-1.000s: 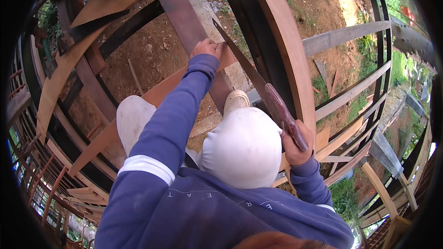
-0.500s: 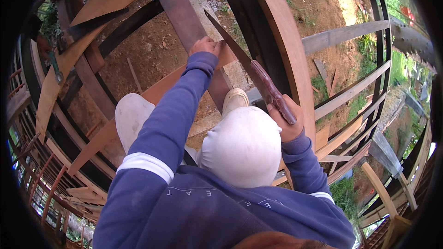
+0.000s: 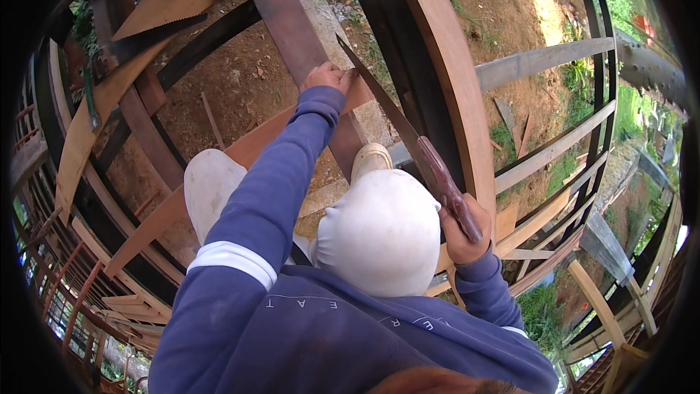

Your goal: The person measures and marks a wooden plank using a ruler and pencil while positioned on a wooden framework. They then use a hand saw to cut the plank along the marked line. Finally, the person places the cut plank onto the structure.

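Observation:
My right hand [image 3: 467, 232] is wrapped around the dark reddish-brown handle of a handsaw [image 3: 440, 176]. Its blade slants up and to the left across the end of a reddish wooden board [image 3: 273, 127]. That board runs from the lower left toward the middle, over a wider brown plank [image 3: 286, 18]. My left hand [image 3: 328, 79] grips the board close to the blade, fingers curled over its edge. My raised knee and one shoe [image 3: 372, 157] are just below the cut, the shoe against the wider plank.
A second saw blade [image 3: 157, 36] and a green-handled hammer [image 3: 92, 106] are at the left by a curved wooden beam [image 3: 109, 106]. To the right runs a thick wooden beam [image 3: 456, 66] beside a black frame member [image 3: 410, 51]. Slatted framing [image 3: 547, 58] and bare soil are beyond.
My right hand has drawn the saw back, down and to the right. My left hand stays on the board. At the far left, a person's hand near the hammer no longer shows.

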The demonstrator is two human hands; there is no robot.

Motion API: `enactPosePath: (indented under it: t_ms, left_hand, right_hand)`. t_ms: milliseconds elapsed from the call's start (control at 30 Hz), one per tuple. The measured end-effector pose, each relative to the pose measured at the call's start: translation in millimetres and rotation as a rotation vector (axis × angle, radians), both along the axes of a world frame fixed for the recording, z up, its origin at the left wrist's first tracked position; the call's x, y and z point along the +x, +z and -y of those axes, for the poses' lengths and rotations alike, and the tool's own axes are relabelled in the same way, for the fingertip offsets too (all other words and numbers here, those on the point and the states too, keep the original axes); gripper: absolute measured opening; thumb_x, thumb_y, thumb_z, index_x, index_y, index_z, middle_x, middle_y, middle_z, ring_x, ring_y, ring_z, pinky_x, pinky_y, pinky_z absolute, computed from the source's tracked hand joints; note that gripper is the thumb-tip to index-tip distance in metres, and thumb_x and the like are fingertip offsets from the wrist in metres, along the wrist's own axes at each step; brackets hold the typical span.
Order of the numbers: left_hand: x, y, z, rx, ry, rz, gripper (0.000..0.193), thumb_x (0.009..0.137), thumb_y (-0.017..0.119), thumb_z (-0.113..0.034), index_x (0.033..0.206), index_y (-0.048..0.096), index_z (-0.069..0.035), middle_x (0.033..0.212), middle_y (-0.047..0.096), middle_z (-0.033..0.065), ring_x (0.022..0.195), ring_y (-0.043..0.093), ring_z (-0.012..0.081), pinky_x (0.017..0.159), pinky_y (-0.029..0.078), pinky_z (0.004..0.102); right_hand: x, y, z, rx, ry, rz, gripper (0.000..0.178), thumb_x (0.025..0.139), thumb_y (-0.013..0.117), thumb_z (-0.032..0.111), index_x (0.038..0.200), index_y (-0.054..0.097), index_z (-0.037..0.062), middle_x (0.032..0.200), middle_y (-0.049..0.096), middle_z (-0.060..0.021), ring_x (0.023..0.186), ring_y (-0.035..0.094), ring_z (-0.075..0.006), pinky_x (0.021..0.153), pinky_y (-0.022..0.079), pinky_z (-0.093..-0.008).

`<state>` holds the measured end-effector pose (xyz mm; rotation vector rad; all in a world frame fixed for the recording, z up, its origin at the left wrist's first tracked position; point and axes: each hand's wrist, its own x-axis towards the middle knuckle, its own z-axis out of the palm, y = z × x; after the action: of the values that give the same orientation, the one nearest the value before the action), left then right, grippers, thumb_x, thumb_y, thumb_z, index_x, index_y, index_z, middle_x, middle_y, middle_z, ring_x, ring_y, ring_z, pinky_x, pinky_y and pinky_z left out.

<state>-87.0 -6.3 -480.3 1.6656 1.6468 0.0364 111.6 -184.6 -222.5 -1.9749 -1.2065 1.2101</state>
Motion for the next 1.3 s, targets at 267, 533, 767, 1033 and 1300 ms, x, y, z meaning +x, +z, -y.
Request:
enactPosePath:
  t_ms: [267,533,767,1033,1300]
  left_hand:
    - [-4,2,0,0.126,0.018,0.084,0.041,0.094,0.057,-0.047,0.099,0.077,-0.012,0.104,0.068,0.0085,0.104,0.061,0.0286,0.093,0.048,0.0393]
    - [-146,7,58,0.187,0.200,-0.399,0.048,0.098,0.048,-0.047,0.095,0.075,-0.009,0.095,0.069,0.0146,0.091,0.065,0.0365,0.086,0.049,0.0503]
    - [-147,33,43,-0.206,0.185,-0.409,0.057,0.096,0.041,-0.059,0.099,0.077,-0.014,0.101,0.072,0.0139,0.096,0.068,0.0372,0.087,0.051,0.0499]
    - [-159,51,44,-0.213,0.112,-0.243,0.069,0.092,0.043,-0.067,0.097,0.075,-0.006,0.102,0.072,0.0175,0.102,0.068,0.0350,0.088,0.053,0.0491]
    - [-209,80,76,-0.003,-0.318,-0.217,0.082,0.081,0.063,-0.068,0.140,0.047,-0.014,0.138,0.054,0.0120,0.132,0.048,0.0306,0.113,0.028,0.0558]
  right_hand:
    - [-10,-55,-44,0.050,-0.021,-0.095,0.007,0.087,0.067,0.006,0.090,0.064,0.0006,0.063,0.055,-0.0041,0.060,0.048,-0.0060,0.055,0.042,-0.0273]
    - [-6,-50,-42,-0.075,-0.035,-0.189,0.006,0.086,0.065,0.004,0.090,0.062,-0.0003,0.070,0.056,-0.0039,0.065,0.049,-0.0062,0.060,0.042,-0.0246]
    - [-24,-40,-55,-0.151,-0.111,-0.160,0.013,0.085,0.063,0.002,0.097,0.064,-0.0025,0.073,0.057,-0.0014,0.063,0.054,-0.0083,0.056,0.044,-0.0252]
    - [-55,-26,-66,-0.123,-0.128,-0.072,0.005,0.086,0.059,0.005,0.085,0.063,0.0016,0.064,0.056,0.0001,0.052,0.052,-0.0073,0.048,0.041,-0.0237]
    - [-58,-50,-32,-0.032,-0.175,0.038,0.005,0.085,0.062,0.008,0.082,0.062,0.0038,0.060,0.056,-0.0025,0.050,0.055,-0.0115,0.046,0.044,-0.0273]
